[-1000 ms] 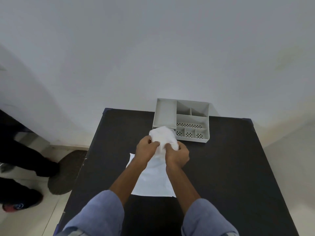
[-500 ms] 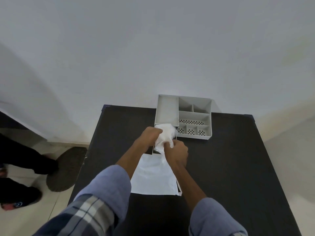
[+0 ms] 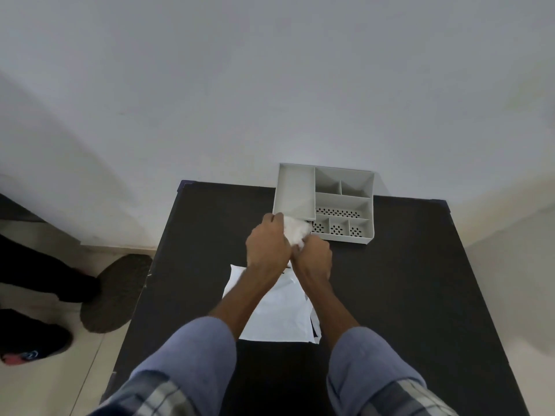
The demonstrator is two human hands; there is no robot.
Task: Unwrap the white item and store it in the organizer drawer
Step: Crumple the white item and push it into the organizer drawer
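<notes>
A crumpled white item is bunched between both hands at the front left corner of the grey organizer. My left hand grips its left side, knuckles up. Pressed against that hand from the right, my right hand holds the item's lower right part. The item sits just under the organizer's long left compartment, where a dark gap shows; I cannot tell whether a drawer is pulled out there. A flat white wrapper lies on the black table under my forearms.
The organizer stands at the table's far edge against a white wall, with several small perforated compartments along its front. On the floor to the left are a round dark mat and another person's dark legs and shoe.
Both hands have carried the white item forward from above the wrapper to the organizer's front left corner. The item now looks smaller and more tucked in between the hands.
</notes>
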